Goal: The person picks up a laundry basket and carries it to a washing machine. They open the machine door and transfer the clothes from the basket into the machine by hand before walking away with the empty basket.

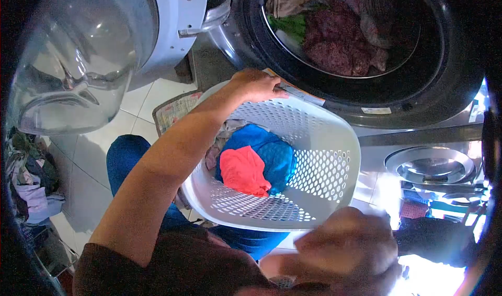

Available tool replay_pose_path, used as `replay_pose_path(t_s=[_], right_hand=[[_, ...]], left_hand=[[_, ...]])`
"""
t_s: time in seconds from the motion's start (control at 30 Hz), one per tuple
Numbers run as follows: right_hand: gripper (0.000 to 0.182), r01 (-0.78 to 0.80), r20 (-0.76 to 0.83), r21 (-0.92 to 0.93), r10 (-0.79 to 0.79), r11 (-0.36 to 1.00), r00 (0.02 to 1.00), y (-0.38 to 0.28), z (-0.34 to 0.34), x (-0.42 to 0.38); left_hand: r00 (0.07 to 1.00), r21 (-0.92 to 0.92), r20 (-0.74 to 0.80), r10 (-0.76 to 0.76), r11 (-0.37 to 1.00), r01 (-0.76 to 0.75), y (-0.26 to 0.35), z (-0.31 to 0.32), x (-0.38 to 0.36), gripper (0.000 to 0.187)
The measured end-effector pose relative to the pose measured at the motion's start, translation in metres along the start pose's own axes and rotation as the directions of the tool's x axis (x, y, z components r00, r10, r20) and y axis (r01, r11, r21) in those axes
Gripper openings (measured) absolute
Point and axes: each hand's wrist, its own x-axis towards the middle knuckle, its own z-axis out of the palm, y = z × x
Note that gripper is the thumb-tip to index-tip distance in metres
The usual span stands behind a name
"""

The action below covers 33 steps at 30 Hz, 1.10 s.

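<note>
A white perforated laundry basket (342, 139) stands tilted below the washer opening, with a pink cloth (242, 169) and a blue cloth (280, 163) inside. My left hand (259, 86) grips the basket's far rim, fingers wrapped over it near the washer. Low on the right, my right hand (353, 246) is smeared by motion near the basket's near rim; its fingers cannot be made out. Dark red, green and grey clothes (337, 45) lie in the open drum.
The round glass door (78, 76) hangs open at the upper left. Piled clothes (34, 183) are at the far left. A second machine's round door (434, 165) shows at right. My knee (125, 157) is left of the basket, above a tiled floor (94, 176).
</note>
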Motion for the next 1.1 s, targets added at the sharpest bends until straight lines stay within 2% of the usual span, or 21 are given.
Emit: replay_pose_path(t_s=[0.1,0.13,0.17,0.23,0.27,0.3,0.37,0.4,0.43,0.47,0.53,0.67,0.73,0.77,0.83,0.9,0.93,1.03,1.1], right_hand=[[0.026,-0.136,0.036,-0.046,0.138,0.990,0.990,0.046,-0.018,0.036],[0.025,-0.184,0.096,-0.035,0.187,0.982,0.978,0.078,-0.023,0.049],[0.030,-0.168,0.200,-0.027,0.170,0.985,0.965,0.124,-0.019,0.056],[0.031,-0.434,0.325,0.026,0.403,0.901,0.856,0.230,0.008,0.042],[0.035,-0.481,0.365,-0.211,0.525,0.851,0.768,0.275,0.025,0.034],[0.051,-0.301,0.456,-0.297,0.412,0.906,0.789,0.344,0.041,0.014],[0.070,-0.417,0.443,-0.464,0.613,0.781,0.655,0.374,0.069,0.015],[0.074,-0.373,0.380,-0.572,0.639,0.730,0.669,0.387,0.083,0.012],[0.077,-0.327,0.312,-0.671,0.653,0.665,0.690,0.397,0.098,0.006],[0.081,-0.282,0.241,-0.758,0.655,0.588,0.716,0.401,0.110,0.004],[0.078,-0.247,0.226,-0.785,0.635,0.567,0.739,0.392,0.138,0.002],[0.071,-0.177,0.264,-0.802,0.605,0.570,0.751,0.401,0.187,-0.004],[0.058,-0.217,0.318,-0.701,0.570,0.679,0.757,0.427,0.212,-0.025],[0.052,-0.225,0.334,-0.658,0.546,0.718,0.768,0.428,0.207,-0.023],[0.036,-0.094,0.538,-0.662,0.559,0.744,0.631,0.417,0.196,-0.006],[0.036,-0.006,0.581,-0.648,0.499,0.762,0.643,0.410,0.194,0.000],[0.038,-0.083,0.573,-0.601,0.501,0.795,0.649,0.386,0.172,0.007],[0.050,-0.273,0.573,-0.420,0.486,0.865,0.659,0.295,0.105,0.017],[0.070,-0.251,0.479,-0.210,0.323,0.945,0.816,0.248,0.079,0.010]], left_hand=[[0.999,-0.007,0.025,-0.023,1.000,0.023,0.006,-0.007,-0.003,0.061],[0.999,-0.008,0.028,-0.022,1.000,0.022,0.004,-0.003,-0.002,0.061],[0.999,-0.035,-0.025,0.040,0.999,-0.041,-0.003,0.005,0.000,0.062],[1.000,0.019,0.000,0.002,1.000,-0.002,-0.003,0.009,0.003,0.061],[1.000,0.052,0.003,-0.019,0.998,0.018,-0.003,0.008,0.005,0.060],[1.000,0.042,-0.028,0.006,0.999,-0.005,-0.003,0.007,0.003,0.060],[0.999,0.033,0.033,-0.027,0.999,0.026,0.000,0.001,0.001,0.060],[0.997,0.033,0.060,-0.047,0.998,0.045,0.002,-0.002,0.001,0.060],[1.000,0.032,0.007,-0.019,0.999,0.018,0.000,0.001,0.000,0.059],[1.000,0.019,-0.012,0.011,1.000,-0.011,-0.006,0.008,0.005,0.058],[0.998,0.024,0.040,-0.041,0.999,0.040,-0.002,-0.001,0.000,0.057],[0.999,0.026,0.006,-0.045,0.999,0.045,-0.003,-0.001,-0.002,0.057],[0.998,-0.007,-0.050,0.035,0.999,-0.035,-0.009,0.010,0.006,0.058],[1.000,0.000,-0.019,0.022,1.000,-0.022,-0.007,0.007,0.005,0.059],[1.000,0.018,-0.006,-0.013,1.000,0.013,-0.003,-0.001,-0.002,0.059],[0.999,0.006,0.046,-0.029,1.000,0.028,0.002,-0.008,-0.004,0.060],[0.995,-0.015,0.089,-0.035,0.999,0.037,0.001,-0.009,-0.002,0.060],[1.000,-0.067,0.018,-0.015,0.998,0.017,-0.003,-0.001,0.000,0.061],[0.997,-0.061,0.069,-0.039,0.997,0.043,0.002,-0.011,-0.004,0.060]])
